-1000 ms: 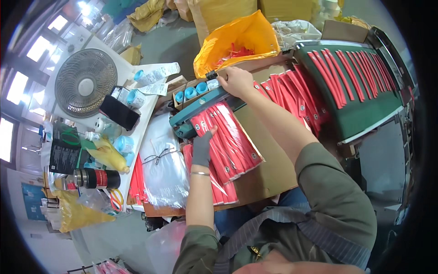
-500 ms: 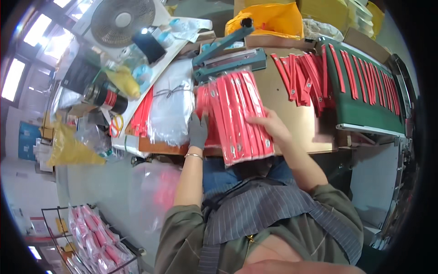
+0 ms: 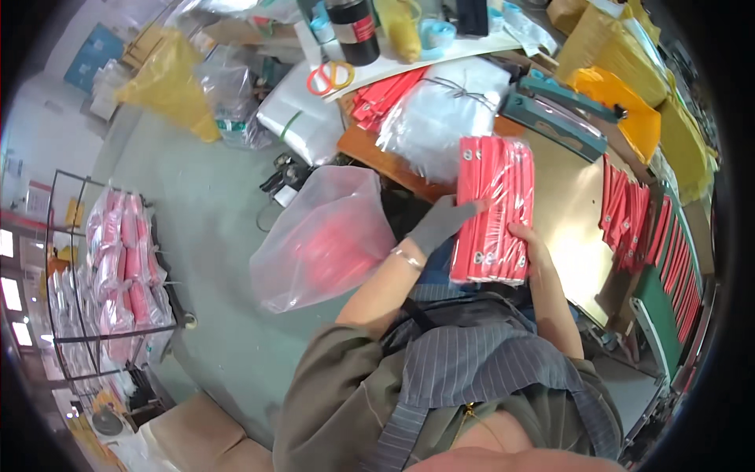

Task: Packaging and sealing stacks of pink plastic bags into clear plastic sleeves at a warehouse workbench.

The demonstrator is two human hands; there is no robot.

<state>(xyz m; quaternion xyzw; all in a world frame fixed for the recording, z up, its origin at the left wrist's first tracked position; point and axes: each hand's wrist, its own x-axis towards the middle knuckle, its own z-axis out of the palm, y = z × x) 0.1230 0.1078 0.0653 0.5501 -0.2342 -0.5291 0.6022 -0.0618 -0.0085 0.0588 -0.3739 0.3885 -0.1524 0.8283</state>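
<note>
In front of my body I hold a clear plastic pack of red strips [image 3: 495, 208] with both hands. My left hand [image 3: 445, 223], in a grey glove with bare fingertips, grips the pack's left edge, thumb on top. At the lower right edge, my bare right hand [image 3: 532, 245] is closed on the same pack. Just beyond it lies a stack of clear plastic bags [image 3: 440, 118] with a dark tie, and a teal bag sealer [image 3: 554, 118] stands to the right. Loose red strips [image 3: 625, 212] lie on the tabletop farther right.
A translucent bag with red contents [image 3: 330, 244] is on the floor to my left. A wire rack [image 3: 102, 338] holding packed red bundles stands at far left. Orange-handled scissors [image 3: 330, 77] and a dark bottle [image 3: 354, 31] sit on the white shelf. Red strips line a green board [image 3: 661, 307] at right.
My view has swung to the left, showing more floor and the rack. The pack has come off the tabletop, and my left hand now grips its left edge.
</note>
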